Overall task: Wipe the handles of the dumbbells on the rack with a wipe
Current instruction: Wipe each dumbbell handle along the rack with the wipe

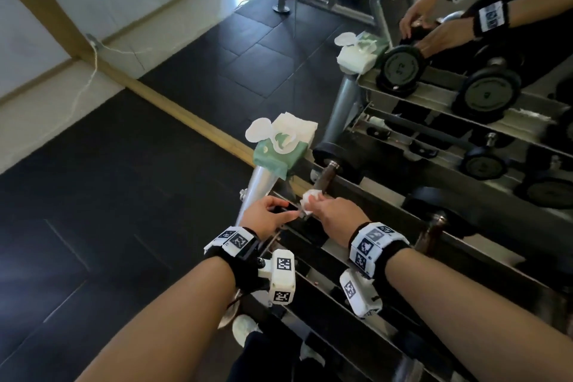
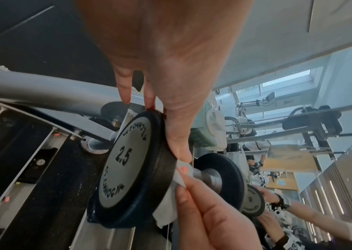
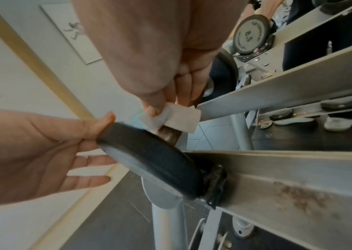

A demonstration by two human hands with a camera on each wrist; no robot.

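Note:
A 2.5 dumbbell (image 1: 336, 161) lies at the left end of the rack's top shelf (image 1: 465, 245). My left hand (image 1: 285, 211) grips its near plate (image 2: 132, 169), thumb along the rim and fingers across the outer face. My right hand (image 1: 313, 205) pinches a crumpled white wipe (image 1: 311, 198) against the brown handle (image 1: 325, 178), close to the near plate. In the right wrist view the thumb presses the wipe (image 3: 175, 118) onto the handle (image 3: 169, 135) just above the plate (image 3: 149, 160). The left wrist view shows the wipe (image 2: 178, 177) wrapped where handle (image 2: 208, 177) meets plate.
A green pack of wipes (image 1: 279, 146) with its lid open sits on the rack's left end post. Another dumbbell (image 1: 434, 226) lies further right on the shelf. A mirror (image 1: 434, 40) behind the rack reflects it all. Dark floor mats (image 1: 124, 195) lie to the left.

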